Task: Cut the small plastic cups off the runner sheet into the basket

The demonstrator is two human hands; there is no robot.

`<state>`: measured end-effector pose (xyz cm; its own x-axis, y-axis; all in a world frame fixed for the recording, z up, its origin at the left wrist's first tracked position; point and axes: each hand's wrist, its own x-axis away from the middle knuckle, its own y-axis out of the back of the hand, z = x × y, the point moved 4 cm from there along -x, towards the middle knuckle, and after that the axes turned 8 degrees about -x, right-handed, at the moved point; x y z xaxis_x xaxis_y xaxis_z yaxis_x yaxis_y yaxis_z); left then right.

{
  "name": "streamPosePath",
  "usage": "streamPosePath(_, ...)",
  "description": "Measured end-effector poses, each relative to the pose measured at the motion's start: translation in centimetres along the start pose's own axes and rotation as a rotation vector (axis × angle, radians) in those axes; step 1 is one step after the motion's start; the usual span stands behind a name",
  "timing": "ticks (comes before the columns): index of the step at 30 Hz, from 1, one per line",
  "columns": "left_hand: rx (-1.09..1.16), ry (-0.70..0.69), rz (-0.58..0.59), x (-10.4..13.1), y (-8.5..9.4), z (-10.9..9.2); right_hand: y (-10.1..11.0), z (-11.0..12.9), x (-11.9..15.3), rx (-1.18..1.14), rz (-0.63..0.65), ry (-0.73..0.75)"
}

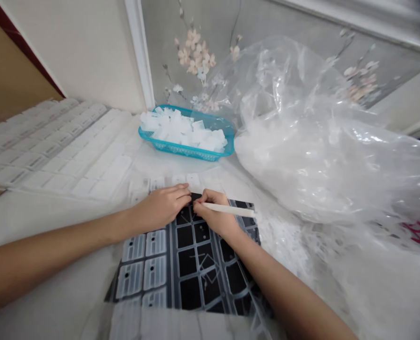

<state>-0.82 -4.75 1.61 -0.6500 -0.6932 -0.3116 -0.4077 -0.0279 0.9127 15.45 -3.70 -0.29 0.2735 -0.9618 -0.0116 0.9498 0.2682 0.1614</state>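
A clear plastic sheet of rectangular frames (pixel 173 264) lies over a black backing (pixel 187 259). My left hand (pixel 163 205) rests on its far part, fingers stretched out towards the right, fingertips close to my right hand. Closed around a slim white pen-shaped tool (pixel 231 209), my right hand (pixel 215 215) bends over the same spot. The tool's back end points right; its working tip is hidden by the fingers. Several cells in the middle show bare black, with thin loose strips (pixel 208 264) in some. Translucent ribbed pieces (pixel 130 278) fill cells at the left.
Behind the hands stands a blue basket (pixel 187 155) heaped with small white translucent pieces (pixel 181 127). A large clear plastic bag (pixel 312 141) bulges at the right, with plastic scraps (pixel 284 250) below it. Rows of white sheets (pixel 47 146) cover the left side, near the wall.
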Motion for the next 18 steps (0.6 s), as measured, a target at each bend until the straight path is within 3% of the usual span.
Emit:
streamPosePath(1,0.087,0.055,-0.039,-0.2,0.5,0.4,0.0,0.1,0.0,0.02,0.008,0.01)
streamPosePath(3,0.316,0.292,-0.199,-0.4,1.6,2.0,-0.1,0.3,0.0,0.056,0.013,0.022)
streamPosePath(5,0.619,0.591,-0.455,-0.1,2.4,4.1,-0.2,0.3,0.0,0.079,0.005,0.02)
streamPosePath(7,0.949,0.764,-0.681,0.3,2.5,5.4,-0.2,0.2,0.1,0.104,-0.018,0.019)
streamPosePath(9,1.197,0.809,-0.8,0.5,2.1,5.7,-0.2,0.1,0.3,0.133,-0.046,0.031)
streamPosePath(14,1.309,0.855,-0.801,0.5,1.4,5.5,-0.2,0.1,0.4,0.113,-0.041,0.043)
streamPosePath(16,1.321,0.869,-0.835,0.4,2.1,5.7,-0.3,0.0,0.3,0.1,-0.035,0.045)
streamPosePath(18,1.266,0.817,-0.91,0.2,4.1,6.1,-0.3,0.0,0.3,0.098,-0.04,0.045)
